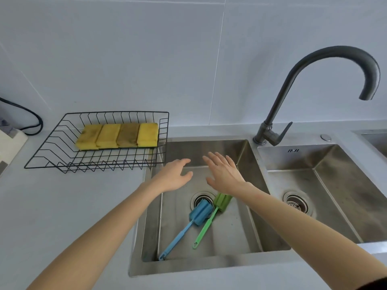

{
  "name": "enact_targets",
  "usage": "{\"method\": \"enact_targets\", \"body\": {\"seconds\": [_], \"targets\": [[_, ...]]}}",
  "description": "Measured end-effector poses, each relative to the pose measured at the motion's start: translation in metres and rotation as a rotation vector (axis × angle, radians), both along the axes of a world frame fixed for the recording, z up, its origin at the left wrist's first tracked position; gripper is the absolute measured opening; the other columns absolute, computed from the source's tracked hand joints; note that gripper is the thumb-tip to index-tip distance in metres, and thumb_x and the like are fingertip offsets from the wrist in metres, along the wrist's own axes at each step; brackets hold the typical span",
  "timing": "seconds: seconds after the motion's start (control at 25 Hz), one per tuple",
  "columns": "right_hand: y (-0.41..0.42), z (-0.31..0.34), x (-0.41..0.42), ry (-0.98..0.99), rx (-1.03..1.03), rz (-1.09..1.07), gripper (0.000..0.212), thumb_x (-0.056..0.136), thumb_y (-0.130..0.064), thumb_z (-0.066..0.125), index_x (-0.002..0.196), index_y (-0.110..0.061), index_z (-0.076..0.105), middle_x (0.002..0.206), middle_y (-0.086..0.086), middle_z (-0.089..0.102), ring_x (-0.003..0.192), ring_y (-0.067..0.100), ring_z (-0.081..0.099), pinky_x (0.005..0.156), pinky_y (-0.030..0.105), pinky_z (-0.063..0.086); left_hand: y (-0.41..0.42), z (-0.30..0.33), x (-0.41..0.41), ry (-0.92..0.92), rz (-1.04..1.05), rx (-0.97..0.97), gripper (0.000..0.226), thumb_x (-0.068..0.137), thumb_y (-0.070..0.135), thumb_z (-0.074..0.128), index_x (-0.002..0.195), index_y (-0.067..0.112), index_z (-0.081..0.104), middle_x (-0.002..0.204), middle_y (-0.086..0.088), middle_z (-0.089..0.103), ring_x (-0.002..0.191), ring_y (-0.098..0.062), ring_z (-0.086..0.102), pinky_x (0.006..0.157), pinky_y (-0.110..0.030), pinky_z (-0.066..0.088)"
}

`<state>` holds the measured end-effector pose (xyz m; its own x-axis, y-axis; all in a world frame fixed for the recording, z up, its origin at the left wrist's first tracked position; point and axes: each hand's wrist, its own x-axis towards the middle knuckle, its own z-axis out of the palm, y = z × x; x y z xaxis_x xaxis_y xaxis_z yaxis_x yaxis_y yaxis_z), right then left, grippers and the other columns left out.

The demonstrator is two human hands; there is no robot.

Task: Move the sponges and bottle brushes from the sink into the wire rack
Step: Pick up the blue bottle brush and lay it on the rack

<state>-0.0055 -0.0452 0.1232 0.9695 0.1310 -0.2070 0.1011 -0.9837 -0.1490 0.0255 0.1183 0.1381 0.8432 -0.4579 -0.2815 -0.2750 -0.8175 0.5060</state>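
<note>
Sponges [117,136] racked; brushes [201,212] in sink [209,266]

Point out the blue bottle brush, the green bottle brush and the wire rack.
blue bottle brush [200,212]: head view, on its sponge head.
green bottle brush [206,226]: head view, on its handle.
wire rack [161,130]: head view, on its right side wall.

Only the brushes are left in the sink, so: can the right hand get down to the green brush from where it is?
Probably yes. The right hand hovers open just above the green brush, which lies uncovered in the sink.
</note>
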Motion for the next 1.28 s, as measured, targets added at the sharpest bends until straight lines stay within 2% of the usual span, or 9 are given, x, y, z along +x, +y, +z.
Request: {"method": "enact_targets", "body": {"seconds": [0.32, 0.56, 0.72, 0.8, 0.88, 1.0, 1.16, 1.28], "targets": [[-0.002, -0.047, 0.001, 0.127, 0.031, 0.020, 0.067, 0.093, -0.026, 0.049, 0.149, -0.016, 0.013, 0.159, 0.006, 0.013, 0.148, 0.024, 0.008, 0.121, 0.042, 0.004, 0.003, -0.061, -0.009, 0.191, 0.021, 0.184, 0.064, 0.089, 0.037, 0.048, 0.143, 0.013, 0.023, 0.151, -0.010, 0.030, 0.138, -0.025, 0.033, 0.111, -0.036, 0.031], [0.005, -0.094, 0.000, 0.296, 0.062, -0.011, 0.071, 0.091, -0.020, 0.053, 0.149, -0.017, 0.013, 0.159, 0.006, 0.013, 0.148, 0.025, 0.008, 0.121, 0.042, 0.005, 0.010, -0.111, -0.021, 0.386, 0.051, 0.237, 0.065, 0.088, 0.036, 0.050, 0.142, 0.012, 0.024, 0.151, -0.011, 0.031, 0.135, -0.026, 0.035, 0.110, -0.038, 0.034], [0.009, -0.123, -0.001, 0.385, 0.041, 0.010, 0.072, 0.090, -0.017, 0.052, 0.149, -0.018, 0.012, 0.158, 0.006, 0.016, 0.147, 0.025, 0.009, 0.121, 0.041, 0.005, 0.016, -0.140, -0.031, 0.501, 0.077, 0.273, 0.061, 0.087, 0.034, 0.052, 0.139, 0.012, 0.029, 0.143, -0.010, 0.041, 0.123, -0.024, 0.047, 0.101, -0.036, 0.041], [0.011, -0.135, 0.001, 0.431, 0.025, 0.031, 0.073, 0.089, -0.015, 0.053, 0.149, -0.017, 0.012, 0.158, 0.006, 0.015, 0.148, 0.025, 0.007, 0.121, 0.043, 0.005, 0.016, -0.150, -0.034, 0.535, 0.070, 0.303, 0.054, 0.087, 0.033, 0.052, 0.134, 0.011, 0.036, 0.136, -0.011, 0.048, 0.111, -0.022, 0.052, 0.088, -0.033, 0.043], [0.013, -0.145, 0.001, 0.460, 0.006, 0.051, 0.073, 0.089, -0.014, 0.053, 0.149, -0.017, 0.012, 0.158, 0.005, 0.014, 0.148, 0.023, 0.005, 0.121, 0.043, 0.004, 0.016, -0.158, -0.037, 0.569, 0.061, 0.326, 0.047, 0.087, 0.032, 0.052, 0.128, 0.011, 0.041, 0.129, -0.011, 0.052, 0.100, -0.021, 0.052, 0.076, -0.029, 0.038], [0.017, -0.159, 0.004, 0.485, -0.005, 0.092, 0.071, 0.090, -0.014, 0.052, 0.149, -0.017, 0.012, 0.159, 0.003, 0.012, 0.149, 0.021, 0.001, 0.121, 0.044, 0.002, 0.016, -0.172, -0.041, 0.614, 0.076, 0.329, 0.041, 0.087, 0.030, 0.052, 0.123, 0.012, 0.045, 0.122, -0.010, 0.055, 0.088, -0.015, 0.046, 0.073, -0.029, 0.036], [0.018, -0.173, 0.011, 0.465, -0.043, 0.145, 0.071, 0.091, -0.010, 0.049, 0.150, -0.018, 0.011, 0.160, 0.001, 0.008, 0.149, 0.021, -0.004, 0.120, 0.043, -0.002, 0.018, -0.186, -0.045, 0.618, 0.135, 0.297, 0.035, 0.087, 0.026, 0.053, 0.118, 0.012, 0.049, 0.109, -0.008, 0.057, 0.081, -0.016, 0.048, 0.069, -0.029, 0.039], [0.015, -0.181, 0.011, 0.456, -0.028, 0.119, 0.065, 0.090, -0.011, 0.051, 0.147, -0.016, 0.020, 0.157, 0.005, 0.018, 0.148, 0.026, 0.003, 0.121, 0.042, 0.002, 0.019, -0.192, -0.045, 0.623, 0.177, 0.310, 0.023, 0.087, 0.022, 0.051, 0.107, 0.011, 0.052, 0.098, -0.008, 0.056, 0.079, -0.022, 0.052, 0.070, -0.035, 0.043]]}}
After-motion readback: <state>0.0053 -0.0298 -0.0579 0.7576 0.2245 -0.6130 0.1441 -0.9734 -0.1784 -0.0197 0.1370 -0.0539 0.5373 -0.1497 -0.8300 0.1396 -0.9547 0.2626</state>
